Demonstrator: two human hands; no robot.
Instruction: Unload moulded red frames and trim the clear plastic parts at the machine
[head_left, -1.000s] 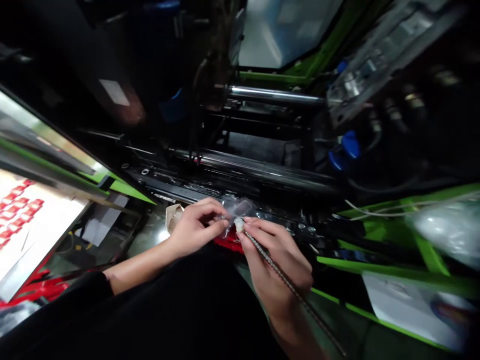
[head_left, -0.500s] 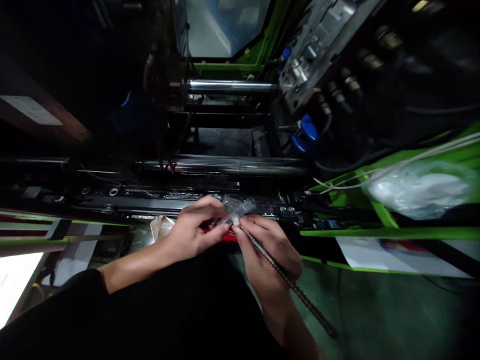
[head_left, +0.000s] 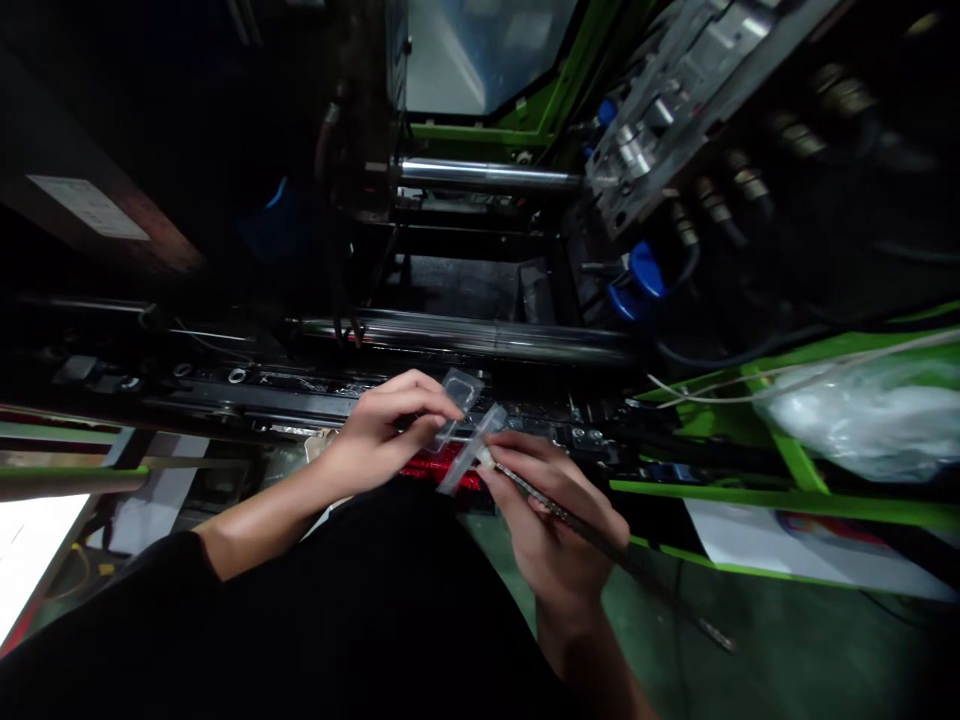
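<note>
"Head view was my only view, from far away. Where did you see the hands?"

"Both were low in the middle. The left hand (head_left: 394,430) had its thumb and forefinger pinching a clear piece (head_left: 463,388), and the other fingers were bent close together."

"And the right hand (head_left: 566,530)?"

"Its thumb and forefinger pinched the rod (head_left: 559,512) near the white tip (head_left: 486,457). How its other fingers pressed, I could not tell. The rod went down past the palm, and its far end stood free over the floor (head_left: 645,620)."

"What was at the tip?"

"A clear strip (head_left: 491,420) was at the right fingertips, beside the white tip. At the top it was apart from the clear piece; lower down, I could not tell. Behind them was something red and shiny (head_left: 431,464), and farther up a steel bar (head_left: 480,335)."

"How far was the work, in your judgement?"

"Somewhere in the middle, I think. The rod and the clear piece were already in the fingers, and neither was put down. How much was left, I could not read from this view."
</note>
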